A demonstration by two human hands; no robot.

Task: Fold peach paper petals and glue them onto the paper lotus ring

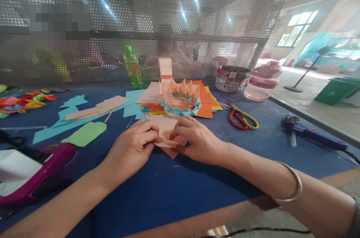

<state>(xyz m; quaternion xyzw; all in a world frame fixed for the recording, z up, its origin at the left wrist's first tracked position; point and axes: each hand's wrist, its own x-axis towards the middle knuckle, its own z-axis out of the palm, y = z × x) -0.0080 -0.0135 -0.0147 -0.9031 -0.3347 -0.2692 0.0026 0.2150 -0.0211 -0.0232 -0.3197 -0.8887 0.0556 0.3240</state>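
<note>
Peach paper (pixel 165 127) lies on the bench (pixel 168 196), long axis pointing away, pinched near its middle by both grips, left hand (pixel 129 151) and right hand (pixel 198 141), fingers curled closed. One paper ring (pixel 180 99) stands just beyond; one scissors (pixel 242 117) lies beyond the right grip.

1. Workbench: blue top (pixel 168 196).
2. Scissors (pixel 242 117): red and yellow handles, lying on the bench, right of centre.
3. Hot glue gun (pixel 309 131): blue body, lying near the bench's right edge.
4. Green plastic bottle (pixel 132 67): upright at the bench's rear edge.
5. Paper-covered tin (pixel 232 78) and pink plastic container (pixel 263 80): adjacent, rear right.
6. Perforated metal screen (pixel 180 5): stands behind the bench.
7. Pedestal fan (pixel 317 52) and green bin (pixel 337 92): on the floor, right of the bench.
</note>
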